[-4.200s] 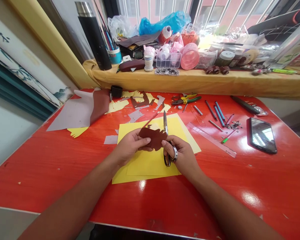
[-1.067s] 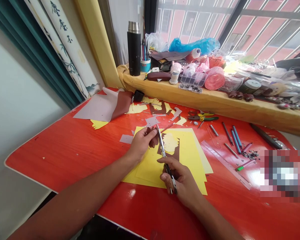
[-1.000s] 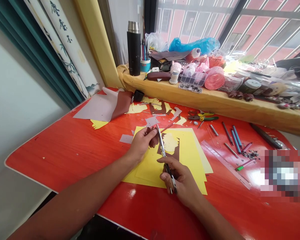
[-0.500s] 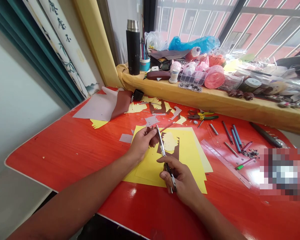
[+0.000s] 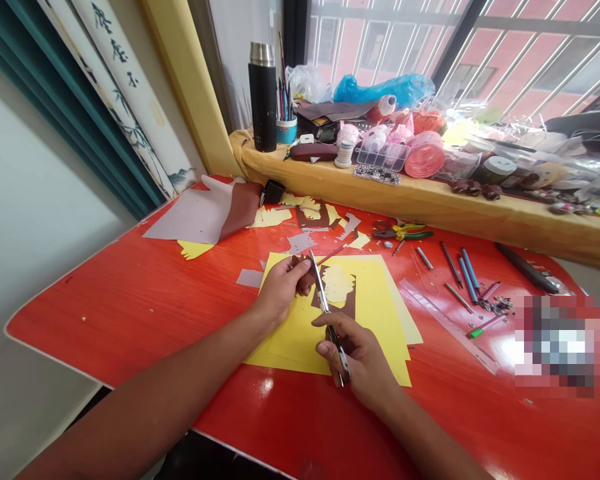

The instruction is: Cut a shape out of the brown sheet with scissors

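Observation:
Scissors [image 5: 320,293] are in my right hand [image 5: 357,350], its fingers wrapped around the handles. Their blades point away from me and look nearly closed, the tips close to my left fingertips. My left hand [image 5: 283,287] is pinched on a small brown paper piece [image 5: 306,279], mostly hidden by the fingers. Below both hands lie yellow paper sheets [image 5: 380,320]. On these sheets rests a brown paper scrap [image 5: 349,303] with a pale yellow cut-out [image 5: 337,283] on top.
Paper scraps [image 5: 310,208] and pliers [image 5: 403,232] lie behind the sheets. To the right are a clear ruler [image 5: 445,323], blue pens [image 5: 467,273] and a dark cutter-like tool [image 5: 525,268]. A large brown-grey sheet [image 5: 195,213] sits far left. A black thermos [image 5: 263,100] stands on the ledge.
The whole view has shifted slightly, with things appearing a little further left. Both hands and the scissors keep nearly the same pose.

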`<act>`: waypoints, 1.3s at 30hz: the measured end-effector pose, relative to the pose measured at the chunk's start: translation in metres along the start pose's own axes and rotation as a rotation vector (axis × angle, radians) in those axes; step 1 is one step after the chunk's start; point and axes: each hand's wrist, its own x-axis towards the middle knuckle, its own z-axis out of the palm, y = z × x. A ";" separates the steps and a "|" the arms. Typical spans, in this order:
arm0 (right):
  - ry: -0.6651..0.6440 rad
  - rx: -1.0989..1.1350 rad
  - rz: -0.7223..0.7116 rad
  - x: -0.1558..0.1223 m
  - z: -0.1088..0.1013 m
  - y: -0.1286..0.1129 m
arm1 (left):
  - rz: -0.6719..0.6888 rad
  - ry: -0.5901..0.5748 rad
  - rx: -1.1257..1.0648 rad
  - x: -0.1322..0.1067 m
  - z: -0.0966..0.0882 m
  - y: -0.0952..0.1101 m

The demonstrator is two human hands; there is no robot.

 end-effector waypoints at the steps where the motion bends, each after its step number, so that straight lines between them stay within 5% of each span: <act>1: 0.001 0.002 0.004 0.000 0.000 -0.001 | 0.000 -0.004 0.000 0.000 0.000 0.000; 13: 0.036 0.004 -0.082 -0.002 -0.001 -0.002 | 0.033 -0.050 0.027 -0.001 -0.002 0.002; 22: 0.193 0.034 -0.066 0.002 -0.002 -0.006 | 0.037 -0.070 0.042 -0.008 0.003 0.009; 39: 0.287 0.063 -0.111 0.010 -0.009 -0.006 | 0.023 -0.419 0.245 -0.029 0.012 0.007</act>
